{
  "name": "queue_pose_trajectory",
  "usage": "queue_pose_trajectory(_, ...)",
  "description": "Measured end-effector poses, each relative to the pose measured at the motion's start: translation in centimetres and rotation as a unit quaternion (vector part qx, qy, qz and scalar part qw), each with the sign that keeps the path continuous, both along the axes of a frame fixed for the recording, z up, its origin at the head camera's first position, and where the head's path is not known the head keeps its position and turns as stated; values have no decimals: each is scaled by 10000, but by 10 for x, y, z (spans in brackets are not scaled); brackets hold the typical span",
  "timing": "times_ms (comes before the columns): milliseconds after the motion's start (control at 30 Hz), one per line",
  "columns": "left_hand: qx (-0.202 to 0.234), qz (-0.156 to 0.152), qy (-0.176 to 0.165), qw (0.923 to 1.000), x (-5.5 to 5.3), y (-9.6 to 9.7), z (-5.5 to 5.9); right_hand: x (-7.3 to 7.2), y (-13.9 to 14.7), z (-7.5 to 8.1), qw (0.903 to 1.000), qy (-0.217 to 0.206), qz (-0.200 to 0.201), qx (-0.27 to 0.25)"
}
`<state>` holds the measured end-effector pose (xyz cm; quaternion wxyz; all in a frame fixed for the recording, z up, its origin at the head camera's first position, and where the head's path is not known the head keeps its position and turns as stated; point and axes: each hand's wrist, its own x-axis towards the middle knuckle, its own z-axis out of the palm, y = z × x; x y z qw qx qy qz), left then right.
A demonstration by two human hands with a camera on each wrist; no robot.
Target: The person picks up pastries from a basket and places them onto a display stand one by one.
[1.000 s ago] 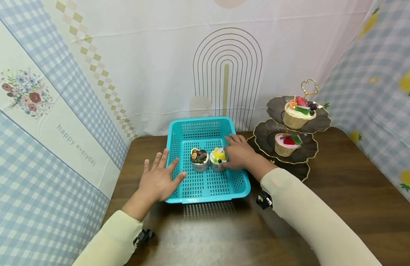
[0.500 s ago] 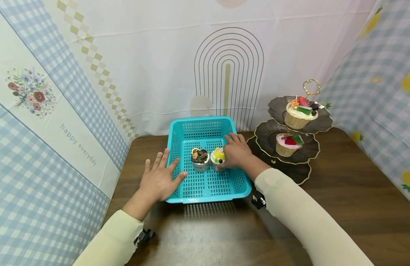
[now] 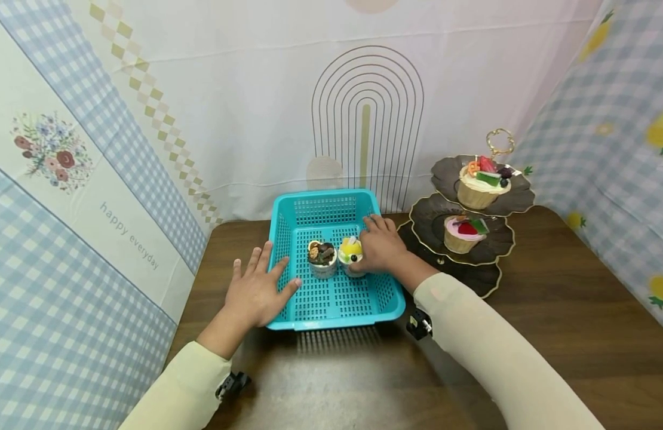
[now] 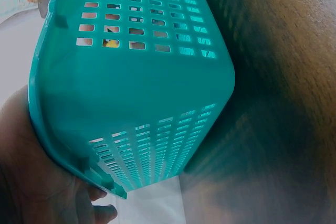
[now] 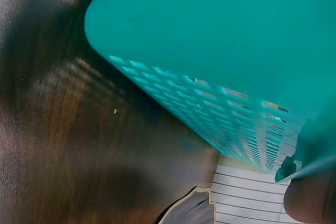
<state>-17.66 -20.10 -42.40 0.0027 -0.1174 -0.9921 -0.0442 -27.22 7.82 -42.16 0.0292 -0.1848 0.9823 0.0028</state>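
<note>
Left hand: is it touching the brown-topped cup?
Apart. The head view plainly shows basket floor between the left hand and the brown-topped cup.

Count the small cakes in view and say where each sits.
4: in the basket, a dark-topped cake beside a yellow-topped cake; on the stand, a white-topped cake on the top tier, a pink-topped cake on the middle tier. The partly hidden bottom tier may hold more.

On the counter (image 3: 310, 388) stands a basket (image 3: 335, 324) with one dessert cup (image 3: 323, 263) inside, just left of a second dessert cup (image 3: 349, 253), while right of it a tiered stand (image 3: 430, 230) bears a lower cupcake (image 3: 460, 240) and an upper cupcake (image 3: 475, 194), a cloth (image 3: 235, 119) hanging behind.
</note>
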Motion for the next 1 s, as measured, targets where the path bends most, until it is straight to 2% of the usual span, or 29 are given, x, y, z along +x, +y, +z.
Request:
queue_pose_trajectory(167,22,8,6,10000,0,0,-1,2,3,4,9978,183,77,-637)
queue_pose_trajectory(433,-19,5,6,10000,1,1,1,9,9,15,9862,501,91,-1573)
queue_pose_trajectory(567,-25,6,-9,10000,1,1,0,17,12,20,9705,400,140,-2373)
queue_pose_trajectory(733,-29,1,12,10000,1,1,-1,29,16,26,9342,-78,134,-3564)
queue_pose_trajectory(800,-28,3,2,10000,1,1,0,33,18,28,9264,-128,133,-3761)
queue_pose_trajectory(900,-6,-1,5,10000,1,1,0,38,21,31,9215,-233,139,-3874)
queue_pose_trajectory(1000,-7,-6,-5,10000,1,1,1,44,24,32,9216,-416,69,-3858)
